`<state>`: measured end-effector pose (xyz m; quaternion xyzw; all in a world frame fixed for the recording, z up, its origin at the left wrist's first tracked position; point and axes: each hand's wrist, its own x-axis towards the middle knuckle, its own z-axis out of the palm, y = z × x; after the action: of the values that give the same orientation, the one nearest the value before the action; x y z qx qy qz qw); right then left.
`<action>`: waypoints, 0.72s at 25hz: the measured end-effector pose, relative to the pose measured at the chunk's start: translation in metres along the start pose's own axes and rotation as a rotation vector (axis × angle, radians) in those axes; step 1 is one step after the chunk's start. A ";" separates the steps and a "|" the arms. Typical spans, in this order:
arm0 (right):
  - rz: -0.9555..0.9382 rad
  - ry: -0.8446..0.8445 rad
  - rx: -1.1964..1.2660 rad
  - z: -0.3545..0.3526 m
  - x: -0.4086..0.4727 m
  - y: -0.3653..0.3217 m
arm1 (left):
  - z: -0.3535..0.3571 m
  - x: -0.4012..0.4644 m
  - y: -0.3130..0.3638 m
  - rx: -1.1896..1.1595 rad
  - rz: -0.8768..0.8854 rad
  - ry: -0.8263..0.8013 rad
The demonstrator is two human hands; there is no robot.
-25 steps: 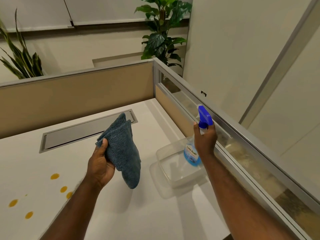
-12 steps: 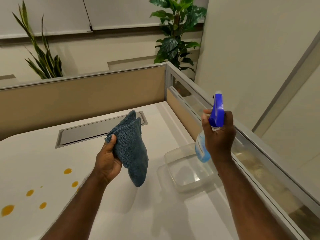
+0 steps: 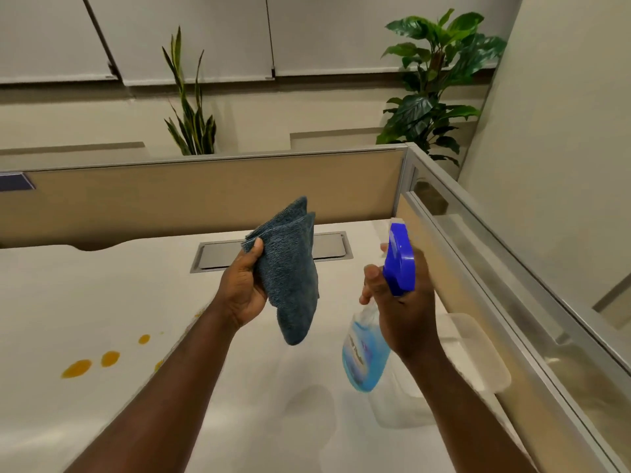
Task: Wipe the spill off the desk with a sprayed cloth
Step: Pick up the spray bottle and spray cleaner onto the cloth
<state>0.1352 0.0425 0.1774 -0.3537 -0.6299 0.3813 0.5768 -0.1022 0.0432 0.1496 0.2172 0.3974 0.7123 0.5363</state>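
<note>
Left grip: closed on a folded blue-grey cloth, thumb pinching the upper fold, the rest hanging free above the bench. Held up and open-faced, likely to present a broad surface for spraying.

Right grip: wrapped around the neck of a spray bottle, fingers at the trigger under the blue spray head. Bottle is raised just beside the cloth; its nozzle end is hidden, so aim cannot be confirmed.

Spill: orange drops toward the bench's left edge, partly hidden by the left forearm, not yet wiped.

Clear plastic tub: along the bench's right edge, below the right hand.

Label: pale print on the bottle, too blurred to read; no brand legible.
</note>
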 end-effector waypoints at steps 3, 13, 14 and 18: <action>0.051 -0.292 0.034 0.025 -0.009 0.009 | -0.005 0.000 0.016 0.017 0.029 0.011; 0.140 -0.477 -0.019 0.079 -0.028 0.026 | -0.032 -0.010 0.030 0.041 0.045 0.012; 0.135 -0.471 -0.033 0.081 -0.028 0.027 | -0.033 -0.011 0.031 0.038 0.045 0.017; 0.097 -0.434 -0.071 0.086 -0.029 0.031 | -0.035 -0.014 0.032 0.023 0.069 0.007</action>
<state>0.0523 0.0247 0.1323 -0.3133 -0.7344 0.4534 0.3961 -0.1420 0.0145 0.1559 0.2345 0.3998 0.7264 0.5075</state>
